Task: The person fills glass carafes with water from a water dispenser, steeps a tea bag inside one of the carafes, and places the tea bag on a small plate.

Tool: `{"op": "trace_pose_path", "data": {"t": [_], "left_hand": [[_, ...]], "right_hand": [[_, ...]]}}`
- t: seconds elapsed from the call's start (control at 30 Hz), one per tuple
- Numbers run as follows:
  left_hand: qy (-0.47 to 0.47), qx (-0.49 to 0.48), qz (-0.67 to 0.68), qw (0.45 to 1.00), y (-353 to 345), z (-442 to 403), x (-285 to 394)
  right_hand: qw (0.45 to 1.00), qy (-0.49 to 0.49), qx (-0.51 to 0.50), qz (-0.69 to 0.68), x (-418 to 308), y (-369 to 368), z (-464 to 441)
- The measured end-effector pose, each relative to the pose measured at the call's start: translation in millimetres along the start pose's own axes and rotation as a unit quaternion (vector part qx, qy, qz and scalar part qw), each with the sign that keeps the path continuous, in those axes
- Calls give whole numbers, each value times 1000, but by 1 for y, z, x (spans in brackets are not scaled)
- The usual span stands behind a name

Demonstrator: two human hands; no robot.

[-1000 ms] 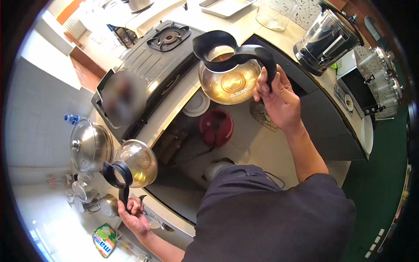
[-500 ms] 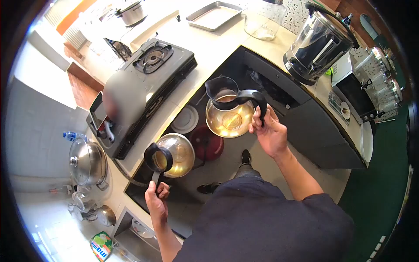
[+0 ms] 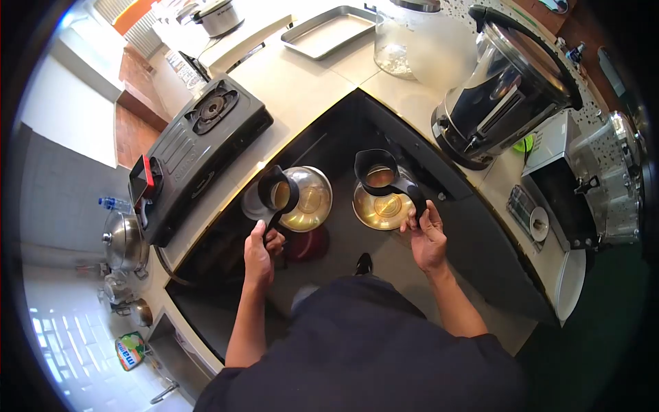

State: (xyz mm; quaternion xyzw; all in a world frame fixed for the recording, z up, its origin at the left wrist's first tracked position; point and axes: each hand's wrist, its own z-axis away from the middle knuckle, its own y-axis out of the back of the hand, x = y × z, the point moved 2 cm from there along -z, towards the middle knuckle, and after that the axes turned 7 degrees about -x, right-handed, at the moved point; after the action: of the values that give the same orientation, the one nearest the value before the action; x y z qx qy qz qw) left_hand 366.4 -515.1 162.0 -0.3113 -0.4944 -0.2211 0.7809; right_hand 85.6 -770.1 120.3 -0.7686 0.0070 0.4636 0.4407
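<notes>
My left hand [image 3: 262, 255] is closed round the black handle of a round glass coffee pot [image 3: 310, 199]. In my right hand [image 3: 427, 240] is a second glass coffee pot [image 3: 383, 208], gripped by its black handle. Both pots have black collars with spouts and hold some yellowish, see-through liquid low in the bowl. They hang in the air over the floor, side by side in front of my body, with a gap between them.
On the counter at left stands a gas stove [image 3: 206, 147] with a red-handled pan [image 3: 143, 180]. A metal tray [image 3: 329, 31], a glass jar [image 3: 395, 44] and a steel water boiler [image 3: 504, 89] line the back and right. A sink [image 3: 182, 350] lies lower left, near a steel pot [image 3: 123, 240].
The view has turned to the right. My left hand has brought its coffee pot up and closer to the other one; the right pot now sits a little lower.
</notes>
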Motion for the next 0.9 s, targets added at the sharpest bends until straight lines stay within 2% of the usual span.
{"op": "trace_pose_path", "data": {"t": [0.33, 0.67, 0.9], "left_hand": [[-18, -23, -41, 999, -81, -113, 24], [-88, -7, -101, 991, -87, -293, 27], [-99, 31, -107, 989, -77, -373, 32]], "right_hand": [[997, 47, 53, -17, -19, 54, -34], [996, 45, 77, 6, -20, 67, -92], [994, 42, 96, 5, -2, 82, -175]]}}
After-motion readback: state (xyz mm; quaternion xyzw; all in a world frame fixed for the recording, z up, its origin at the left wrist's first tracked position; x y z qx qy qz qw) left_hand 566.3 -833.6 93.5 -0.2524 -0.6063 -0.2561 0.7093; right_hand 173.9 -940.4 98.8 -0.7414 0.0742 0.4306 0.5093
